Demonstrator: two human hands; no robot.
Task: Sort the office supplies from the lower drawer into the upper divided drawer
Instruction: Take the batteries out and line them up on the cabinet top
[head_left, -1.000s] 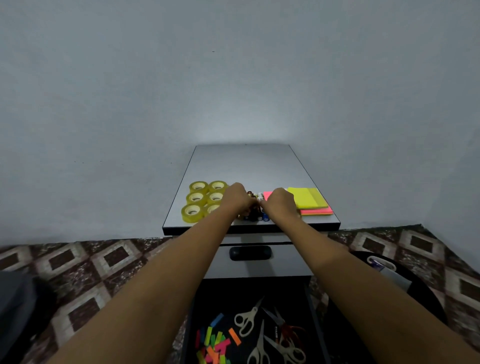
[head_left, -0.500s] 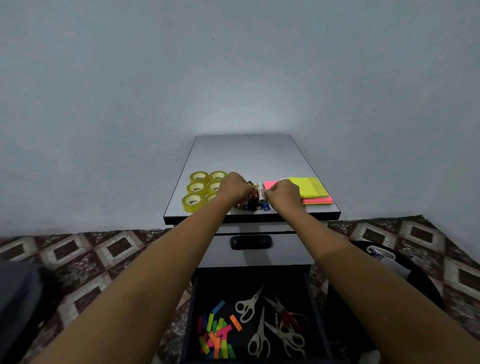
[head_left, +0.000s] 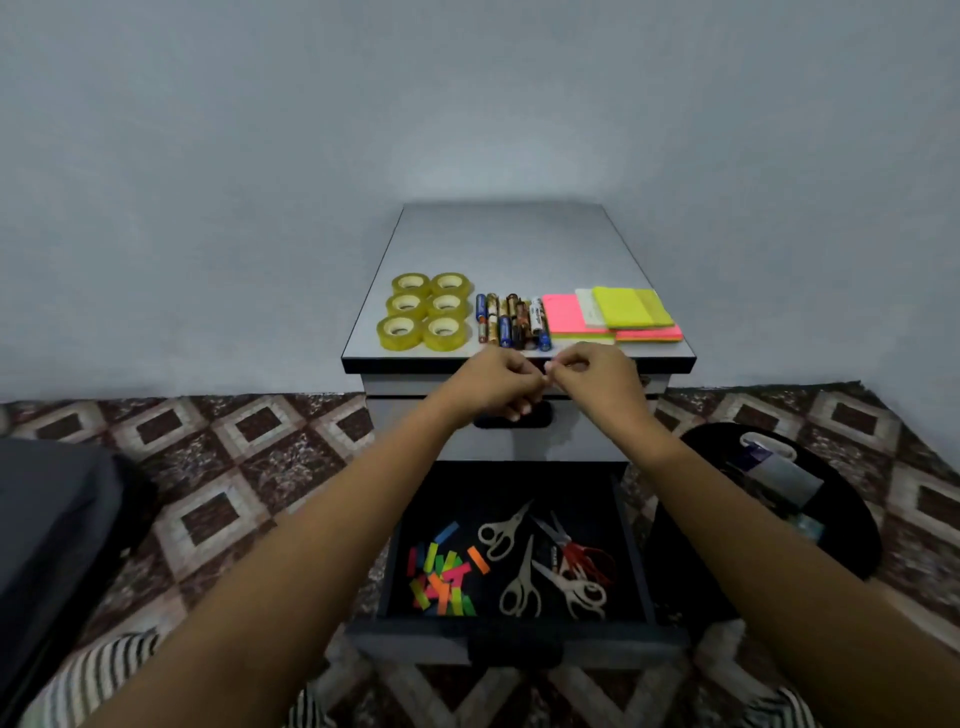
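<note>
While the scissors (head_left: 519, 577) and coloured strips (head_left: 441, 577) lie in the open lower drawer (head_left: 636, 561), your left hand (head_left: 493, 384) and right hand (head_left: 597, 376) hover before the closed drawer front (head_left: 415, 431). Each grip is curled, fingertips meeting; whether either pinches anything can't be told. Tape rolls (head_left: 426, 312), batteries (head_left: 511, 322) and sticky notes (head_left: 613, 314) line the cabinet top (head_left: 498, 244).

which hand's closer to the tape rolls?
Left. The left hand sits just front-right of the tape rolls; the right hand is farther right, before the pink sticky notes.
</note>
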